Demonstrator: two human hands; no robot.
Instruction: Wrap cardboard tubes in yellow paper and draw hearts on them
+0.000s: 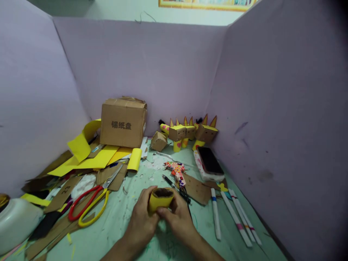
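Observation:
Between both hands is a short yellow-covered cardboard tube, its open end tilted up toward me and slightly squashed into an oval. My left hand wraps its left side. From the right, my right hand grips it, thumb pressed on the front near the rim. Just beyond the hands lie a black pen and a glue gun with a colourful patterned cover. Another yellow tube stands further back on the left.
Scissors with red and yellow handles lie left among cardboard scraps and yellow paper. A cardboard box stands behind. Cardboard animal figures are at the back. On the right are a phone and several white markers.

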